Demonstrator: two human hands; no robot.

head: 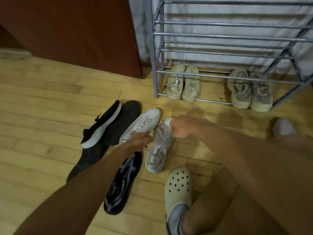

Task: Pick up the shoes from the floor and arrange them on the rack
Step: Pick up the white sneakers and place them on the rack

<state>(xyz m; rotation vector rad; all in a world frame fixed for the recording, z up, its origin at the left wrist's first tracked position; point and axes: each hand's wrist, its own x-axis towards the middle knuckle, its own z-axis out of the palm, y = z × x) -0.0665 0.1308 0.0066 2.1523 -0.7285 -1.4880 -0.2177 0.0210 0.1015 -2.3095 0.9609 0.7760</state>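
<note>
The head view is filled mostly by a wooden plank floor [42, 102], seen from above, with a dark reddish-brown cabinet [76, 31] standing at the upper left. A grey metal shoe rack [227, 33] of horizontal bars is set against a pale wall at the upper right; on its lowest tier two pairs are already placed, a cream pair [183, 83] at the left end and a grey-beige knit pair [250, 90] at the right end, toes pointing outward. On the floor in front of the rack, a loose cluster of shoes is seen: a black shoe with a white sole [101, 124] tipped on its side, lying over a dark grey shoe [122, 121], and a black and grey patterned sneaker [122, 185] nearer the camera, partly crossed by the left forearm. Between these and the rack, two white sneakers lie close together. The left white sneaker [144, 123] is met at its heel by the left hand [140, 141], whose fingers are curled onto it, though the grip is partly hidden and may be only a touch. The right white sneaker [159, 150] is grasped near its laces and toe by the right hand [181, 127], which is clenched around it. A beige perforated clog [177, 190] is worn on a foot at the lower middle.
</note>
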